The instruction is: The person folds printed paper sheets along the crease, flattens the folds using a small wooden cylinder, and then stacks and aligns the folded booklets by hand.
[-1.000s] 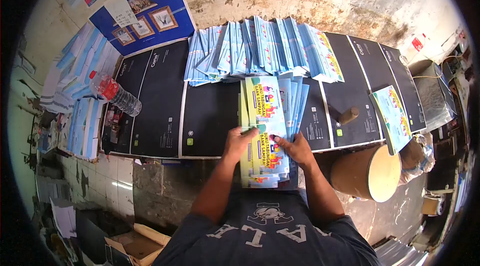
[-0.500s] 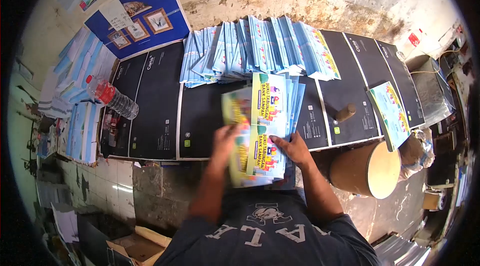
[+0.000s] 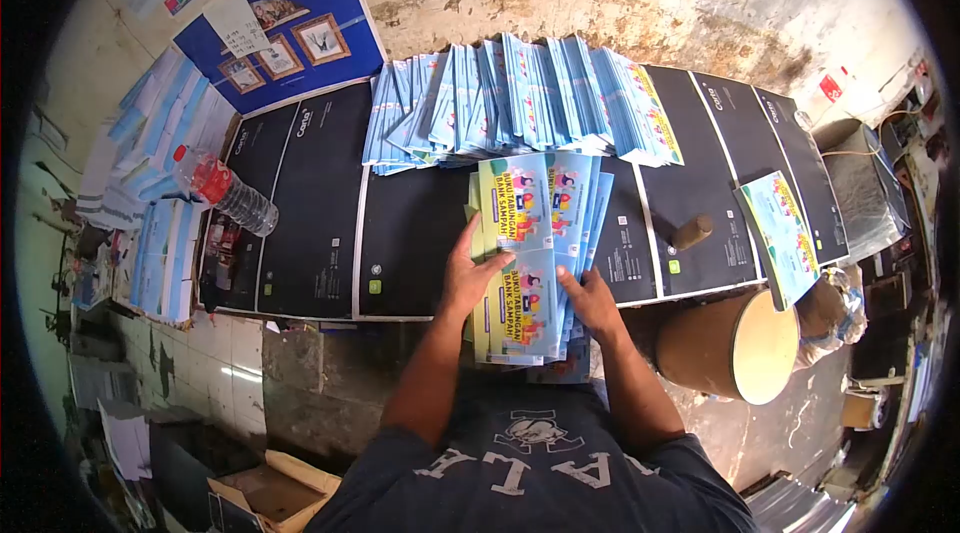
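Observation:
A fanned stack of printed booklets (image 3: 520, 203), lettered "BUKU TABUNGAN BANK SAMPAH", lies at the front middle of the black-topped table. My left hand (image 3: 470, 271) grips the left side of the top booklet, thumb across its face and fingers beneath. My right hand (image 3: 592, 301) holds the right side of the stack, thumb on top; its other fingers are mostly hidden. Blue-white edges of more booklets show below and to the right. Behind them stands a long row of bundled booklets (image 3: 520, 98).
On the table (image 3: 410, 253) stand a wooden peg-like piece (image 3: 692, 230) at right and a separate stack of booklets (image 3: 780, 238) at the right edge. A water bottle (image 3: 228, 191) lies at left near paper stacks (image 3: 165, 253). A brown drum (image 3: 725, 343) stands below the table's right side.
My left hand, blurred before, has moved slightly right and up with its booklet, which now overlaps the stack. My right hand stays almost in place.

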A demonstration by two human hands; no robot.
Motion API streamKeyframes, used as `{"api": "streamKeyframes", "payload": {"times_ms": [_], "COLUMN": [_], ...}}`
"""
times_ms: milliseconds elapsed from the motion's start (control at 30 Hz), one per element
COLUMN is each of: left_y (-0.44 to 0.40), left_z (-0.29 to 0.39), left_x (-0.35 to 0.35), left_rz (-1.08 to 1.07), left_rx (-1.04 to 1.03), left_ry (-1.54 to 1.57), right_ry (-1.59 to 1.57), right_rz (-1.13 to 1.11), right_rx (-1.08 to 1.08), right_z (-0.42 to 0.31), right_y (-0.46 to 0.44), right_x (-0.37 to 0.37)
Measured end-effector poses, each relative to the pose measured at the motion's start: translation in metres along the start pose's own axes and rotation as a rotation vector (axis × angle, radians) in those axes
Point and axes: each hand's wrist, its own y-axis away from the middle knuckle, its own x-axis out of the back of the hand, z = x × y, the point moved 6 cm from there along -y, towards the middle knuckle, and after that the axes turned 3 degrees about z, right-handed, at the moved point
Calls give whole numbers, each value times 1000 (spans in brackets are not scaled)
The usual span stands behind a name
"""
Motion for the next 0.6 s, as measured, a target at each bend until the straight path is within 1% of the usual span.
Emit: {"api": "streamKeyframes", "payload": {"times_ms": [33, 67, 100, 133, 167, 200, 233, 267, 300, 333, 367, 433, 467, 533, 567, 600], "left_y": [0, 2, 2, 4, 4, 6, 3, -1, -4, -3, 1, 3, 6, 6, 4, 7], "left_z": [-2, -7, -6, -4, -1, -3, -10, -12, -8, 4, 20, 49, 48, 37, 16, 1], "left_x": [5, 10, 9, 5, 0, -2, 8, 30, 53, 77, 99, 114, 102, 56, 39, 23], "left_rz": [6, 27, 31, 24, 16, 8, 8, 53, 95, 104, 115, 21, 70, 16, 5, 53], "left_rx": [12, 53, 54, 28, -1, 60, 58, -55, -168, -100, -27, -79, -63, -49, -70, 65], "left_ry": [42, -75, -81, -195, -306, -129, -128, -150, -171, 78, 322, 306, 258, 271, 177, 49], "right_ry": [-7, -18, -27, 54, 53, 155, 258, 164, 164, 52, 49, 43, 142, 298, 302, 204], "right_rz": [-3, 4, 11, -11, -14, -39, -62, -30, -25, -27, -15, 10, 25, 44, 45, 69], "right_rx": [-3, -26, -49, 26, 24, 16, 9, -22, -23, -6, -10, -19, -3, 62, 66, 19], "right_z": [1, 2, -1, -16, -26, -34, -38, -21, -5, 8, 8, 3, -2, -9, -9, -6], "right_y": [0, -1, -1, 7, 11, 14, 14, 9, 2, -4, -3, 1, 3, 3, 3, 2], "right_x": [0, 2, 2, -3, -5, -6, -6, -3, -1, 1, 1, 1, 1, -3, -6, -6]}}
